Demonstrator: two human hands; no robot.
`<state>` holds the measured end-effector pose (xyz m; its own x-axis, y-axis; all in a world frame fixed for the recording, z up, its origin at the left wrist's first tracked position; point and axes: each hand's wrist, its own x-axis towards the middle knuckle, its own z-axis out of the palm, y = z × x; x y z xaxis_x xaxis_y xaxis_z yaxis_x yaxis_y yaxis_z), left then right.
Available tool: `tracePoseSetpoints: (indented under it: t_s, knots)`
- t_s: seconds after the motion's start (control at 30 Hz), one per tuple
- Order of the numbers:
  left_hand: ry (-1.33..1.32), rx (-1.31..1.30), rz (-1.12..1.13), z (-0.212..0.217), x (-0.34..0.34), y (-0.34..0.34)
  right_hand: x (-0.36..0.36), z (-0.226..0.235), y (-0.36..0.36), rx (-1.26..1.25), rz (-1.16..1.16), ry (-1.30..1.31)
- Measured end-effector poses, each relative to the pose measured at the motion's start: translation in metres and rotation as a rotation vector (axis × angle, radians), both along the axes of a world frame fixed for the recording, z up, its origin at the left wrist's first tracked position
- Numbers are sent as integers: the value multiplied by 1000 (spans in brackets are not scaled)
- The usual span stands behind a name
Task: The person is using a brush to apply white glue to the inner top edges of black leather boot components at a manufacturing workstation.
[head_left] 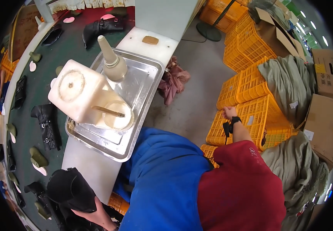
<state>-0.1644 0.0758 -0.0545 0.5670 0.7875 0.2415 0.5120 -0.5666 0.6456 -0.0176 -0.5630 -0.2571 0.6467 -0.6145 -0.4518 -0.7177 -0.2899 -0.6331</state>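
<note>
At the lower left, my left hand (97, 216) is closed round a black boot (71, 188), beside the green conveyor belt. Part of its fingers is hidden by the boot. My right hand (230, 112) reaches out to the right, close to the yellow plastic crates (247, 117). Its fingers look curled; whatever they may hold is too small to make out. In front of me a metal tray (135, 82) bears a white plastic container (93, 92) with a brush (108, 111) across its round opening. Behind it stands a beige bottle with a tapered nozzle (112, 61).
Along the left, the green conveyor belt (66, 50) carries black boots (45, 125), green shoe lasts (38, 156) and pink insoles. Cardboard boxes (322, 123) and grey-green cloths (289, 84) lie by the crates. A pinkish cloth (174, 81) is on the floor.
</note>
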Motion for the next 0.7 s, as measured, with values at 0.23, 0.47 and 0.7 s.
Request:
tracePoseSetpoints:
  t_s: [0.23, 0.47, 0.7]
  knots:
    - [-23, -36, 30, -13, -28, 16, -120, 66, -64, -140, -428, 123]
    - [-76, -50, -5, -12, -32, 21, -73, 219, -156, -447, -110, -37]
    - [-91, 1, -60, 15, -16, -1, 205, 526, -39, -881, 407, -517]
